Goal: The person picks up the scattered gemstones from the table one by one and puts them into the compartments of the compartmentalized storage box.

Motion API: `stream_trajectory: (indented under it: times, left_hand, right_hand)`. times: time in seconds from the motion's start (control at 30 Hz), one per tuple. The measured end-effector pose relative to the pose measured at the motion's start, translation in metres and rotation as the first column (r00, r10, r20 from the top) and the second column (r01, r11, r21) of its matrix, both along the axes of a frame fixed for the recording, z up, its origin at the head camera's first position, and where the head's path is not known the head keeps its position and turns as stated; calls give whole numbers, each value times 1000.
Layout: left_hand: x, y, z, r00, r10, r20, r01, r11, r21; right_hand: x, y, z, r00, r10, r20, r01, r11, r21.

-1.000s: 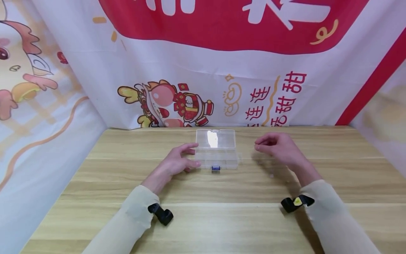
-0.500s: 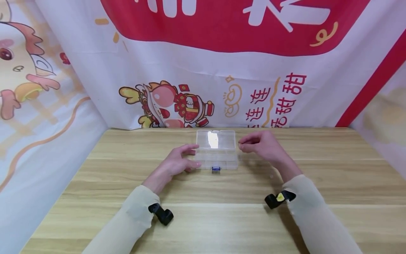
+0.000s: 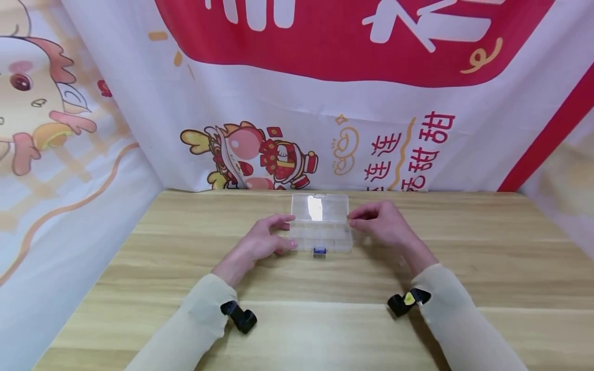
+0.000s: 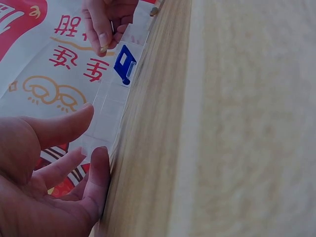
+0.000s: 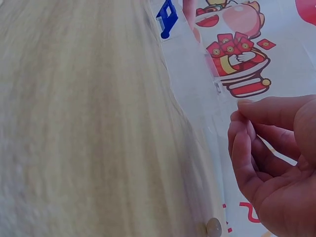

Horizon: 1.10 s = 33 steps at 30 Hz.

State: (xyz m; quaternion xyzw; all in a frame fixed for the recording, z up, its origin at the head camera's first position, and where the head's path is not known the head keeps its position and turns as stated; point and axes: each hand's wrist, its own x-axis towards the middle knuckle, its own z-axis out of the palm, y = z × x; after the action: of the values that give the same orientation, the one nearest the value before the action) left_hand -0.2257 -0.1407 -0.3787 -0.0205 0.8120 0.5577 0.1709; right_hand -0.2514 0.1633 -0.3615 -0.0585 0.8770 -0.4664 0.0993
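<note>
A clear plastic compartment box [image 3: 320,232] lies open on the wooden table [image 3: 297,288], its lid [image 3: 319,207] folded back and a blue latch [image 3: 319,251] at its front. My left hand [image 3: 264,242] rests at the box's left end, with straight fingers [image 4: 96,173] touching its wall. My right hand [image 3: 378,224] hovers at the box's right end and pinches a small tan bead [image 4: 103,48] between thumb and fingertips [image 5: 242,111]. The bead barely shows. In the wrist views the box [image 4: 106,116] [image 5: 197,74] and the latch [image 4: 124,64] [image 5: 167,19] appear side-on.
A second small bead [image 5: 213,227] lies on the table just right of the box. A printed red and white banner [image 3: 325,129] hangs close behind the box, and cloth walls close in both sides. Bare wood stretches in front of the hands.
My right hand has moved left from open table to the box's right end, fingertips still pinched. The left hand has stayed at the left end.
</note>
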Motion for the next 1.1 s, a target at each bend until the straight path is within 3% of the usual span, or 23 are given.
stream_trajectory:
  times: [1.1]
  left_hand:
    - [0, 3, -1, 1000, 21, 11, -21, 1000, 2]
  right_hand:
    - [-1, -5, -9, 1000, 8, 21, -9, 998, 60]
